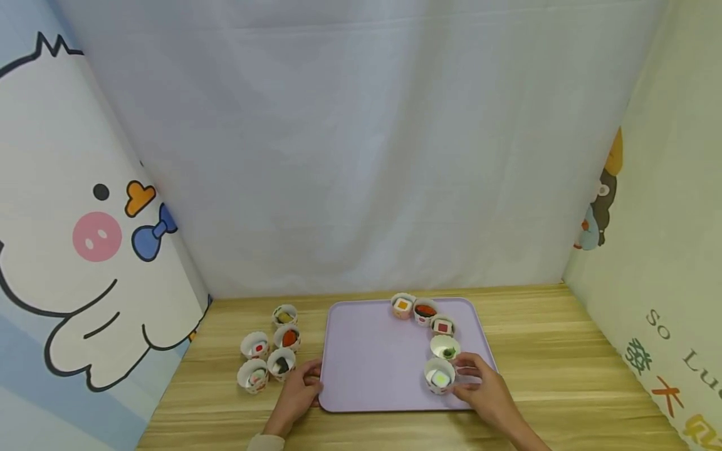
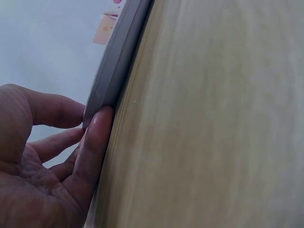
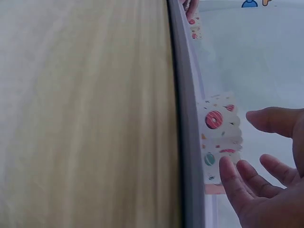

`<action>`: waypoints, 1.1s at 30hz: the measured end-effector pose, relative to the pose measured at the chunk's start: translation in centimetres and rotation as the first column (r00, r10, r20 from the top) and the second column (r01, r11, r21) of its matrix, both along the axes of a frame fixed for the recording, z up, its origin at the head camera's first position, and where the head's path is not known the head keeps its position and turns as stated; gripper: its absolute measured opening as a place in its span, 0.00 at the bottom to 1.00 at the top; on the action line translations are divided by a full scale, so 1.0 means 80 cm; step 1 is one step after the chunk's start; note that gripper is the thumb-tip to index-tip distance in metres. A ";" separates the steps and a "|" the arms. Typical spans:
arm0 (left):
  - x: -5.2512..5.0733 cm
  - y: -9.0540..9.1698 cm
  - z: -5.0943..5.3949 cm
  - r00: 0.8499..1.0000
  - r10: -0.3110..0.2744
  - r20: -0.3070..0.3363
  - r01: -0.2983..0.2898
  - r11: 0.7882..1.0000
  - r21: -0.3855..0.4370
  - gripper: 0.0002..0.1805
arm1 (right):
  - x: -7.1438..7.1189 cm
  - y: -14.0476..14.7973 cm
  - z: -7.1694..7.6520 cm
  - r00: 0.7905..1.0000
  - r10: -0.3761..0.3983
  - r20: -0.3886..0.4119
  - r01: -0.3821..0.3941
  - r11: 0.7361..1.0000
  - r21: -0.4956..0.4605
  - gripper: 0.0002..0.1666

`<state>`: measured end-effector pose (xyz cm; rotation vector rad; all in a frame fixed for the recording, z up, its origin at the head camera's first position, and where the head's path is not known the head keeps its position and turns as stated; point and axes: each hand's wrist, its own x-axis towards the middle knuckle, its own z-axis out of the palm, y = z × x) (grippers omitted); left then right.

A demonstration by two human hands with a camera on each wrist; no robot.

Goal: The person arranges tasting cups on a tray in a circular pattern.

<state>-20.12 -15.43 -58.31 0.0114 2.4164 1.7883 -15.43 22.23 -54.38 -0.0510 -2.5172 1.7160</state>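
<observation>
The right grip [image 1: 484, 387] is spread wide, thumb and fingers apart beside a paper cup [image 1: 438, 365]; whether the fingertips touch it, I cannot tell. That cup stands upright on the lilac tray [image 1: 372, 357], just left of the right grip, scalloped mouth up, and holds a white piece with a yellow-green centre [image 1: 440, 378]. The left grip [image 1: 299, 391] pinches the tray's left edge near its front corner, thumb and finger nearly together on the rim.

The tray lies flat on the bench [image 1: 536, 351], its long axis running sideways between the two grips, a short end toward each.

Beyond the cup beside the right grip, four more curve away and leftward, mouths up: a cup with a green piece [image 1: 442, 342] just off the right grip's fingers, then a cup with a dark-red-centred white piece [image 1: 439, 319], a cup with a red-topped piece [image 1: 423, 321], and a cup with an orange-centred white piece [image 1: 402, 316], farthest from the right grip.

Left of the left grip, five filled cups [image 1: 256, 388] stand clustered on the bench, also mouths up. The one nearest that grip holds a dark-and-white piece [image 1: 282, 365]; another, farther off, holds an orange-red piece [image 1: 290, 338].
</observation>
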 end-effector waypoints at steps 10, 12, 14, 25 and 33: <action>-0.002 -0.001 -0.002 1.000 -0.005 -0.012 0.005 1.000 0.001 0.31 | -0.009 0.030 0.012 0.999 -0.035 -0.029 0.038 0.996 0.087 0.33; -0.002 0.000 -0.002 1.000 -0.004 -0.012 0.004 1.000 0.002 0.31 | -0.011 0.036 0.013 0.999 -0.037 -0.028 0.040 0.994 0.100 0.33; -0.002 0.000 -0.003 1.000 -0.005 -0.012 0.005 1.000 0.003 0.31 | -0.012 0.042 0.015 0.999 -0.041 -0.024 0.043 0.993 0.108 0.33; -0.002 0.000 -0.005 1.000 -0.004 -0.013 0.004 1.000 0.001 0.31 | -0.014 0.065 0.016 0.998 -0.059 0.035 0.053 0.985 0.167 0.34; -0.001 0.001 -0.004 1.000 0.002 -0.008 -0.002 1.000 -0.001 0.30 | -0.019 0.080 0.010 0.996 -0.064 0.069 0.047 0.975 0.219 0.34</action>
